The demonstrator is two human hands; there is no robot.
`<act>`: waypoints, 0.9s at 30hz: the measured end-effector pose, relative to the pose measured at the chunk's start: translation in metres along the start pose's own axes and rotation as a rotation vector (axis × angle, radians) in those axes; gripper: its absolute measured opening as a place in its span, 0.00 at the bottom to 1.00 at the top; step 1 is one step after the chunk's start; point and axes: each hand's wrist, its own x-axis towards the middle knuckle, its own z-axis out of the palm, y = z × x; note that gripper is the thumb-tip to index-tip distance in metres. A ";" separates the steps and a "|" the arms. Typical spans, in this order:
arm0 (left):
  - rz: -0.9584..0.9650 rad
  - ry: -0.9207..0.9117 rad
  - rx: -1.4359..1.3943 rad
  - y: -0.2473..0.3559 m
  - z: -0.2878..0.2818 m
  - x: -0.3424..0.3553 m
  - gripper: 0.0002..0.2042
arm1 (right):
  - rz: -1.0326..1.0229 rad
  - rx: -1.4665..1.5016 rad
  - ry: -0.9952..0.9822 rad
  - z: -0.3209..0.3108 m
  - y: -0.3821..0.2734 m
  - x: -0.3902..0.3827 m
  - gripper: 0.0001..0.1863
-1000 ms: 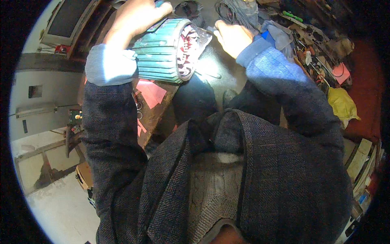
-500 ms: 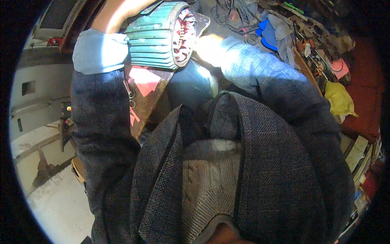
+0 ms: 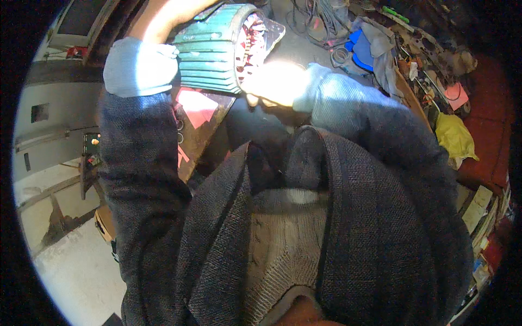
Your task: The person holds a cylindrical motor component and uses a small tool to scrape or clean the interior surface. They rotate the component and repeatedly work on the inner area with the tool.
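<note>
A green finned electric motor housing lies on its side at the top of the view. Its open end faces right and shows red and white windings inside. My left hand reaches over the far left side of the housing; its fingers run out of sight behind it and at the picture's edge. Close against the lower rim of the open end is my right hand, its fingers curled. Strong glare washes this hand out, and whatever may be between its fingertips cannot be made out.
Pink paper pieces lie on the bench below the housing. Coiled cables and a blue and grey cloth are at the far right. Tools and scraps clutter the right side, near a yellow bag.
My right hand has shifted from in front of the windings down to the lower rim, with its fingers now more visible. The housing appears slightly farther right in the view.
</note>
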 end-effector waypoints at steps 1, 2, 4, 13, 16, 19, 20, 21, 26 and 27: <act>-0.018 -0.019 0.012 0.000 -0.001 0.000 0.25 | -0.092 -0.090 0.148 0.000 -0.004 0.000 0.11; 0.019 -0.009 0.004 0.001 -0.001 -0.001 0.24 | -0.092 -0.220 0.179 -0.002 -0.010 0.000 0.11; -0.044 -0.045 -0.038 0.000 -0.003 -0.001 0.24 | -0.050 -0.556 -0.003 -0.005 -0.025 0.005 0.10; 0.014 0.062 -0.016 -0.005 0.001 -0.005 0.25 | -0.231 -0.480 0.320 -0.057 -0.039 0.038 0.12; 0.002 0.023 -0.043 -0.007 0.002 -0.006 0.26 | -0.436 -0.297 0.368 -0.081 -0.016 0.043 0.14; 0.004 0.076 -0.043 -0.012 0.007 -0.005 0.25 | -0.283 -0.315 0.157 -0.101 0.013 0.045 0.14; 0.019 0.074 -0.008 -0.015 0.009 -0.004 0.27 | -0.017 -0.111 0.065 -0.106 0.023 0.046 0.14; 0.033 0.076 0.029 -0.018 0.011 -0.003 0.30 | 0.127 0.014 0.029 -0.109 0.034 0.049 0.14; 0.019 0.059 0.054 -0.033 0.021 -0.001 0.32 | 1.097 1.149 0.341 -0.109 0.062 0.014 0.16; 0.029 0.084 0.063 -0.034 0.022 -0.001 0.32 | 1.079 0.860 0.395 -0.105 0.061 0.004 0.16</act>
